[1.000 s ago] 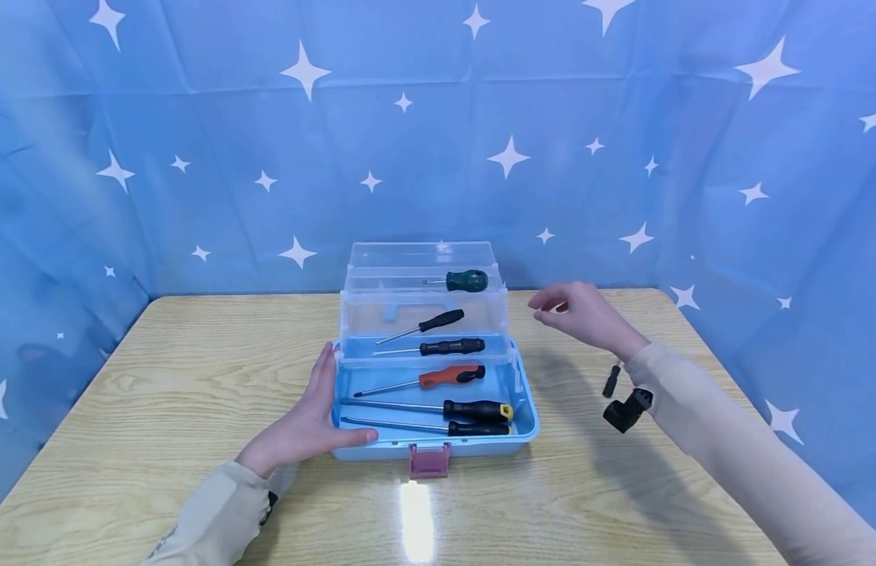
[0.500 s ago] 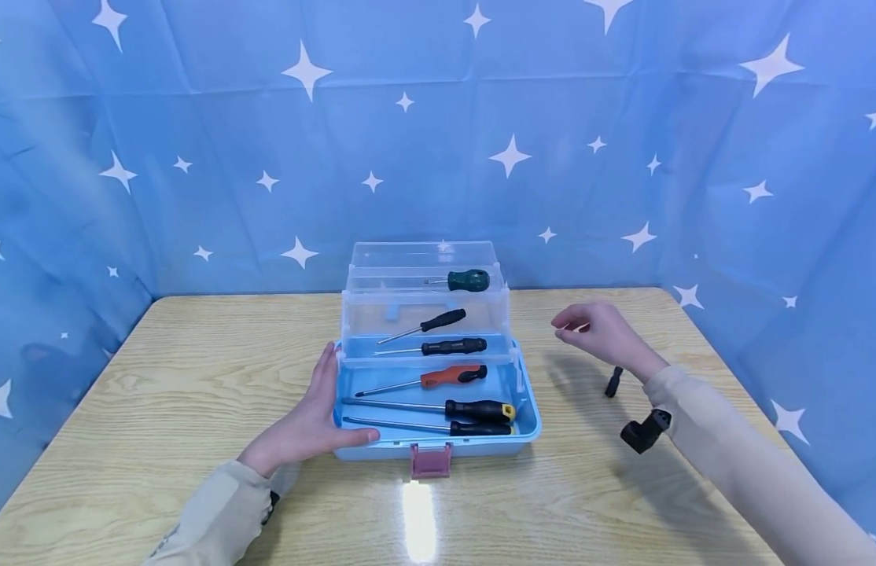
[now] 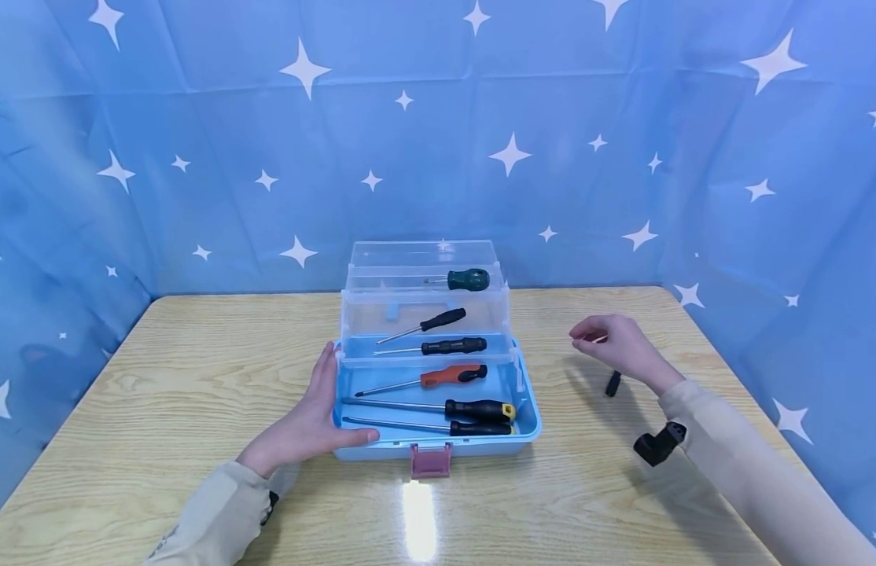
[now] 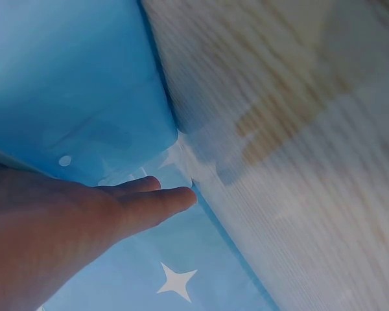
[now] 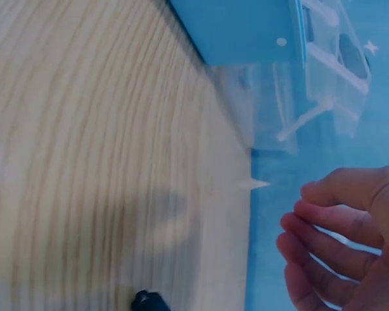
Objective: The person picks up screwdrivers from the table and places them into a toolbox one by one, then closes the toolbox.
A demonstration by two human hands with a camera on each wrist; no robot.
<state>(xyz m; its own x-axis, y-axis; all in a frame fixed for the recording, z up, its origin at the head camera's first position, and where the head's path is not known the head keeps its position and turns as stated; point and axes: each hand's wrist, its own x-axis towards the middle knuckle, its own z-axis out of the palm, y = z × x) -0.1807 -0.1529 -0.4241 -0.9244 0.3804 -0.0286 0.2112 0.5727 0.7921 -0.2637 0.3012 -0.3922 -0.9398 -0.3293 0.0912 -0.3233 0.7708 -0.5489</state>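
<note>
A light blue toolbox [image 3: 526, 428] stands on the table with its clear stepped trays raised at the back. My left hand [image 3: 303, 424] rests against its left side, fingers straight along the outer wall and thumb on the front rim. Inside lie two long black-and-yellow screwdrivers [image 3: 476, 409] and an orange screwdriver [image 3: 445, 377]. Two black screwdrivers [image 3: 452, 346] and a dark green screwdriver [image 3: 468, 280] are in the trays. My right hand [image 3: 622, 346] hovers right of the box, fingers loosely bent and holding nothing. Nearest to it on the table is a small black-handled tool [image 3: 612, 384], partly hidden.
A purple latch [image 3: 430, 461] hangs at the toolbox front. The wooden table [image 3: 197, 377] ends at a blue star-patterned cloth [image 3: 424, 141] behind and at the sides. A black wrist camera [image 3: 660, 444] sticks out beneath my right sleeve.
My right hand has moved right and toward me, away from the toolbox and closer to the small black-handled tool. The left hand and the box contents have not moved.
</note>
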